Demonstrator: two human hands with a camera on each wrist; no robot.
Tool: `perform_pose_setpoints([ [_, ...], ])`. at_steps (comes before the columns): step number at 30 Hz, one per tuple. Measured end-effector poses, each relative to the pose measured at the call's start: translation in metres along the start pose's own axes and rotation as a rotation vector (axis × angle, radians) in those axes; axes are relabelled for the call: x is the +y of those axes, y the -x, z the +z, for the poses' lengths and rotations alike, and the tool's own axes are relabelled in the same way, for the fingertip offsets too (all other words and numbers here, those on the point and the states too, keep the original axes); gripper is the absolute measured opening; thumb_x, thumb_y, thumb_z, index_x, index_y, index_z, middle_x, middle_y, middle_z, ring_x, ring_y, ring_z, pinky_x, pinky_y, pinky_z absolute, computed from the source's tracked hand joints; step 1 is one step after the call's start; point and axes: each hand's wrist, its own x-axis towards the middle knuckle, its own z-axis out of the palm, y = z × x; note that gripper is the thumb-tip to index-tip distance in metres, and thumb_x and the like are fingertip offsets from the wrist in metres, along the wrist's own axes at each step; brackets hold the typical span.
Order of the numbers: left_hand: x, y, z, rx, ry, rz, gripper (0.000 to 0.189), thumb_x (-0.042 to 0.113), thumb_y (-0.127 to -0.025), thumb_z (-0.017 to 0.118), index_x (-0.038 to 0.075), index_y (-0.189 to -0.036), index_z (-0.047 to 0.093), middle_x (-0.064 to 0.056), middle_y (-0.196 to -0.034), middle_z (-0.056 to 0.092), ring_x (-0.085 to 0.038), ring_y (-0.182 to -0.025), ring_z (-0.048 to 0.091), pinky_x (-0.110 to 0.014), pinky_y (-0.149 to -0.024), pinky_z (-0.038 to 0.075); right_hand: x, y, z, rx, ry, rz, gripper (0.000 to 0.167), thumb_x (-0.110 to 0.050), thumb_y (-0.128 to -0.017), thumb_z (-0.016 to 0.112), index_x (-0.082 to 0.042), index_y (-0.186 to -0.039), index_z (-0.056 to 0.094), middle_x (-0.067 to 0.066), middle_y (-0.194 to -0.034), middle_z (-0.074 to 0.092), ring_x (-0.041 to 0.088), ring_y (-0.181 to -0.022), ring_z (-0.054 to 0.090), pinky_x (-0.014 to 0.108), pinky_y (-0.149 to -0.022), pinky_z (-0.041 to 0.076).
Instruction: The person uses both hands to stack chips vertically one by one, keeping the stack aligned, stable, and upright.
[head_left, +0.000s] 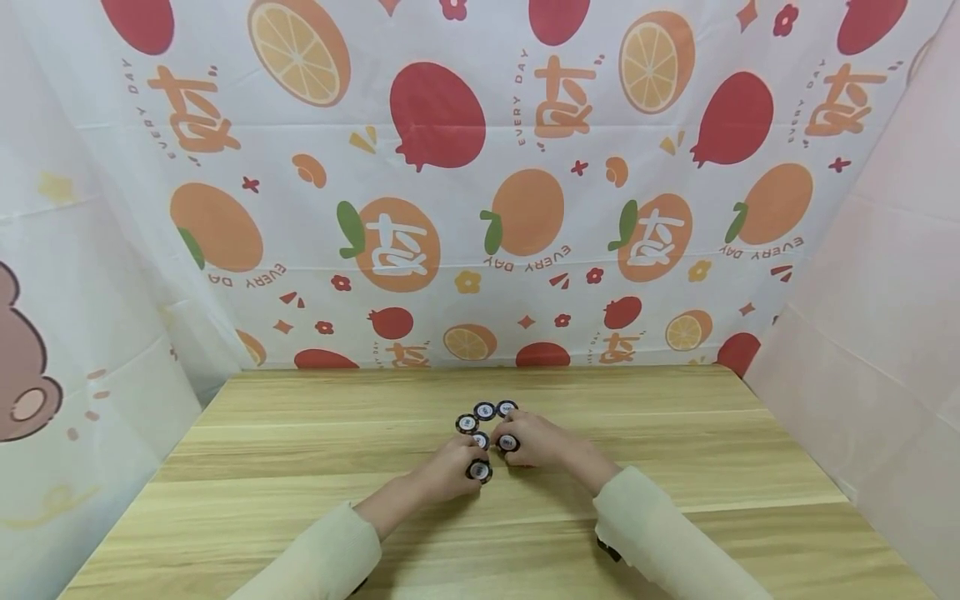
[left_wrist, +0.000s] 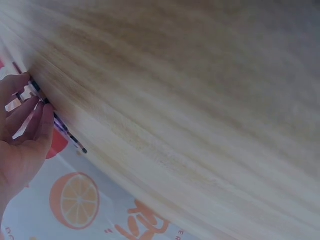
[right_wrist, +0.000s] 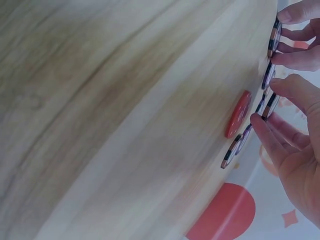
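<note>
Several black-edged poker chips with white centres, such as this poker chip (head_left: 484, 410), lie in a curved row on the wooden table (head_left: 315, 450). My left hand (head_left: 450, 468) pinches a black poker chip (head_left: 479, 472) by its edges at the near end of the row. My right hand (head_left: 538, 440) holds another black poker chip (head_left: 508, 442) between thumb and fingers, just right of the row. Beside the row in the right wrist view lies a red poker chip (right_wrist: 238, 114), mostly hidden under my right hand in the head view.
A white curtain (head_left: 480, 300) printed with fruit hangs along the table's back edge, and plain pale curtains (head_left: 877, 333) hang at the sides. A dark band (head_left: 608, 549) shows under my right sleeve.
</note>
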Motion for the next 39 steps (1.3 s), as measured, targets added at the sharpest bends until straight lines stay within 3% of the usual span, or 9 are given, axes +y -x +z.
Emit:
perform_pose_setpoints([
  [19,0.000,0.003,-0.001,0.022,0.020,0.007,0.021,0.003,-0.069,0.073,-0.002,-0.088,0.066,-0.009,-0.086,0.058,-0.023,-0.081,0.054,-0.030,-0.071,0.050,-0.003,0.002,0.001,-0.024,0.012,-0.019,0.031,-0.009,-0.078,0.067,-0.015,-0.108,0.067,-0.003,-0.101,0.052,0.010,-0.089,0.050,0.023,-0.078,0.046],
  [25,-0.001,0.004,0.000,0.013,0.026,0.006,0.021,0.003,-0.069,0.074,-0.002,-0.088,0.065,-0.009,-0.086,0.057,-0.023,-0.080,0.054,-0.031,-0.071,0.050,-0.006,0.001,0.002,-0.033,0.009,-0.033,0.031,-0.008,-0.077,0.068,-0.015,-0.107,0.068,-0.002,-0.098,0.053,0.009,-0.085,0.051,0.020,-0.073,0.046],
  [29,-0.002,0.004,0.000,0.015,0.087,-0.010,0.024,0.002,-0.069,0.074,-0.004,-0.091,0.065,-0.010,-0.090,0.058,-0.025,-0.083,0.055,-0.032,-0.074,0.051,-0.009,-0.001,0.003,-0.031,0.015,-0.053,0.032,-0.007,-0.077,0.068,-0.016,-0.107,0.068,0.000,-0.097,0.053,0.009,-0.080,0.051,0.018,-0.068,0.045],
  [35,-0.005,0.009,-0.004,0.016,0.236,-0.103,0.026,-0.002,-0.068,0.074,-0.005,-0.089,0.059,-0.009,-0.086,0.056,-0.023,-0.079,0.054,-0.030,-0.070,0.051,-0.013,-0.005,0.006,-0.034,0.026,-0.048,0.032,-0.008,-0.076,0.069,-0.017,-0.106,0.069,0.000,-0.096,0.052,0.006,-0.077,0.048,0.016,-0.064,0.043],
  [39,-0.006,0.013,-0.009,0.012,0.288,-0.176,0.026,-0.005,-0.068,0.072,-0.003,-0.088,0.055,-0.007,-0.084,0.052,-0.021,-0.078,0.051,-0.033,-0.069,0.050,-0.017,-0.007,0.008,-0.024,0.038,-0.064,0.030,-0.008,-0.075,0.071,-0.016,-0.104,0.069,0.001,-0.094,0.052,0.006,-0.076,0.047,0.016,-0.064,0.044],
])
